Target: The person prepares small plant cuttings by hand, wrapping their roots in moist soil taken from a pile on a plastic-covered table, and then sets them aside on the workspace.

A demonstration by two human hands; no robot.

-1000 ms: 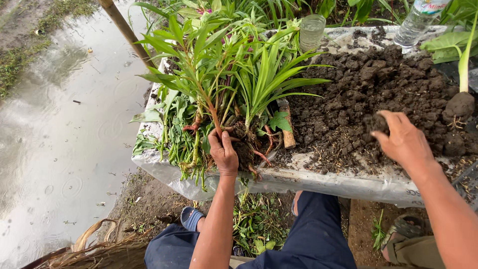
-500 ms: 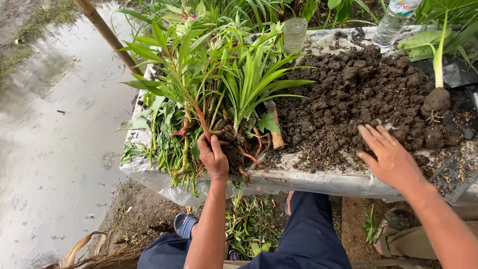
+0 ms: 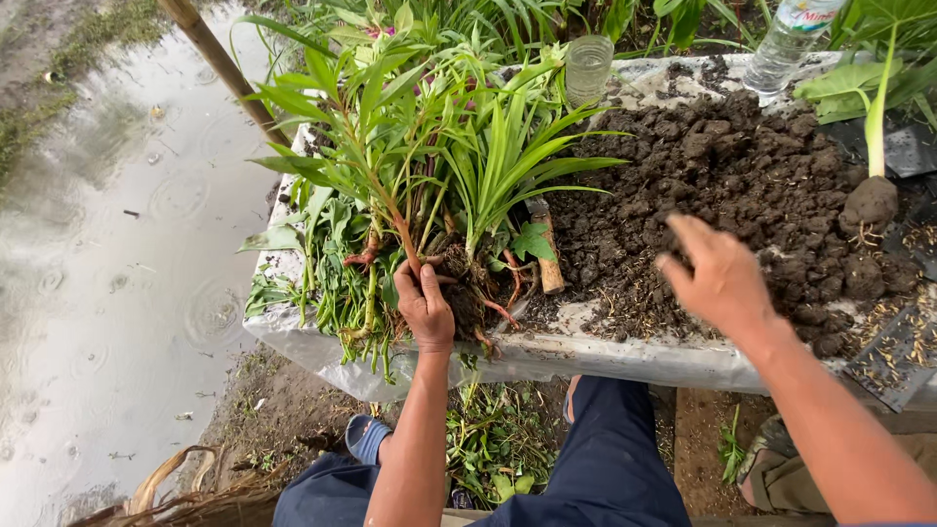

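Observation:
My left hand (image 3: 426,310) grips the reddish stem base of a leafy green plant (image 3: 390,166), holding it upright with its roots against the plastic-covered table (image 3: 625,363). More uprooted plants (image 3: 332,293) lie beside it. My right hand (image 3: 720,276) hovers with fingers spread and nothing in it, just above the near edge of a heap of dark soil (image 3: 742,185).
A glass (image 3: 589,68) and a plastic bottle (image 3: 787,41) stand at the table's far edge. A seedling with a soil ball (image 3: 871,203) stands at right. A wooden handle (image 3: 547,262) lies in the soil. Wet flooded ground (image 3: 98,293) and a bamboo pole (image 3: 220,63) lie left.
My right hand has lifted off the soil and drawn back toward the left, fingers now spread. My left hand keeps hold of the plant.

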